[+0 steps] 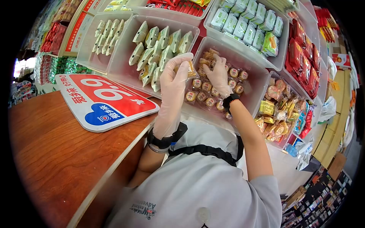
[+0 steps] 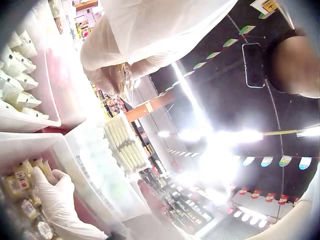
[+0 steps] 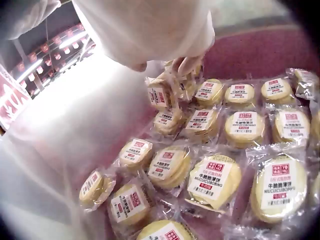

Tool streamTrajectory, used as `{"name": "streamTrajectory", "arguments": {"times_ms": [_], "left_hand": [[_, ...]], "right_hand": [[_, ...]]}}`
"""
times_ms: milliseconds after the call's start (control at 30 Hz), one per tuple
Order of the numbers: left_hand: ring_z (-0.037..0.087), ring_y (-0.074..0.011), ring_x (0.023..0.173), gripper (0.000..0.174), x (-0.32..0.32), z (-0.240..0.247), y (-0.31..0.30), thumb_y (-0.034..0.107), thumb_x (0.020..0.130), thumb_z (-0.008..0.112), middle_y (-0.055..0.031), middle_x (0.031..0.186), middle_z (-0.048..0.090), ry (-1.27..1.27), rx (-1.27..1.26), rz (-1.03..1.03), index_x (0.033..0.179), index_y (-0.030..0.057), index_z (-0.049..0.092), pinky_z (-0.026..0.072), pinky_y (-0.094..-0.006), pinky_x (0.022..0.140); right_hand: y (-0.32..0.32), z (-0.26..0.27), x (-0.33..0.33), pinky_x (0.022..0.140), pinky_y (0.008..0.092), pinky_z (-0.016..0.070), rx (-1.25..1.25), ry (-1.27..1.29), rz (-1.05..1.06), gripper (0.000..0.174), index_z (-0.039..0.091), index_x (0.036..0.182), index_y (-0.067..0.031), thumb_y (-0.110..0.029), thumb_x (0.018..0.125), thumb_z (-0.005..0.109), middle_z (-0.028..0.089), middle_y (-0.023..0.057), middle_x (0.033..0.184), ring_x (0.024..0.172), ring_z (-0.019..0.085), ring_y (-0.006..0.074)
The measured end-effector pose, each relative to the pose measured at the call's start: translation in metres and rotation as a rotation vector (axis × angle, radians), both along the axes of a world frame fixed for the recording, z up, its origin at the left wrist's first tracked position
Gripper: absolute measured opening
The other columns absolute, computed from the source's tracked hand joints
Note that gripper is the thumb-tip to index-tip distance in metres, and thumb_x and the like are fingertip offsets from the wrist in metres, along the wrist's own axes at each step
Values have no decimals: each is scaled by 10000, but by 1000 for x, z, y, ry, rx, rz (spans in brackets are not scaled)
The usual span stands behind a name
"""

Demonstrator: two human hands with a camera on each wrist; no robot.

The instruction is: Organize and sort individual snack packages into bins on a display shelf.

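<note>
The left hand (image 1: 173, 91), in a clear glove, pinches a small wrapped biscuit pack (image 1: 191, 70) above the edge of a translucent bin (image 1: 253, 76). In the left wrist view the same pack (image 2: 125, 82) sits between thumb and fingers. Inside the bin, the gloved right hand (image 1: 218, 76) reaches to the far left corner among round biscuit packs (image 1: 206, 86). The right wrist view shows the right hand's fingertips (image 3: 187, 64) curled at packs (image 3: 159, 95) in that corner; rows of labelled packs (image 3: 215, 177) lie around them.
Bins of pale green packs (image 1: 144, 59), green-white packs (image 1: 239, 28), red packs (image 1: 302, 57) and mixed snacks (image 1: 279, 114) surround this one. A red price sign (image 1: 110, 98) lies by the wooden counter (image 1: 57, 144) at the left.
</note>
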State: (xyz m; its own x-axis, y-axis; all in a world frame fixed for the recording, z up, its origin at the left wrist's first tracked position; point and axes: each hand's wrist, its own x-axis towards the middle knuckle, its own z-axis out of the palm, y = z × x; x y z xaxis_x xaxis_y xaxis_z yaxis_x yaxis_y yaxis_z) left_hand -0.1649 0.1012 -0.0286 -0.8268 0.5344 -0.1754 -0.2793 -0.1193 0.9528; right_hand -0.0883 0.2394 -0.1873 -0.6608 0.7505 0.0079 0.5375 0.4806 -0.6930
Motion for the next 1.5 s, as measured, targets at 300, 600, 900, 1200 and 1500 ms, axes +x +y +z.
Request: {"name": "streamTrajectory", "arguments": {"times_ms": [300,600,900,1200,1500], "left_hand": [[562,-114,1033,185,1,4,0,49,939,521,-78,1136,618,-25,-23,-12,1094,-14,601,454,-253,895],[556,-107,1029,188,1,1,0,94,948,524,-58,1121,620,36,-15,-14,1094,10,607,439,-256,911],[565,-99,1005,197,2,4,1,63,946,523,-71,1129,621,-6,-13,-18,1110,-14,599,461,-243,862],[549,-96,1018,196,2,5,0,101,951,515,-48,1113,620,22,-47,-28,1103,16,607,423,-252,908],[527,-93,1034,201,4,7,1,133,956,503,-30,1095,613,47,-77,-40,1091,38,616,401,-256,925]], "right_hand": [[24,-54,-3,977,416,408,-184,71,-232,465,504,1256,62,-182,863,548,548,275,1204,1105,532,423],[23,-44,-9,997,400,397,-256,77,-125,417,549,1208,73,-177,879,496,558,292,1205,1159,516,401],[15,-9,4,784,423,489,113,156,-80,218,625,918,-24,-221,867,545,619,195,920,878,612,367],[-20,-29,16,644,419,526,310,-312,445,360,553,946,-37,-286,741,712,563,129,890,790,635,296],[-15,-57,17,600,415,519,383,-259,450,284,537,945,-41,-210,755,662,576,128,828,719,631,305]]}}
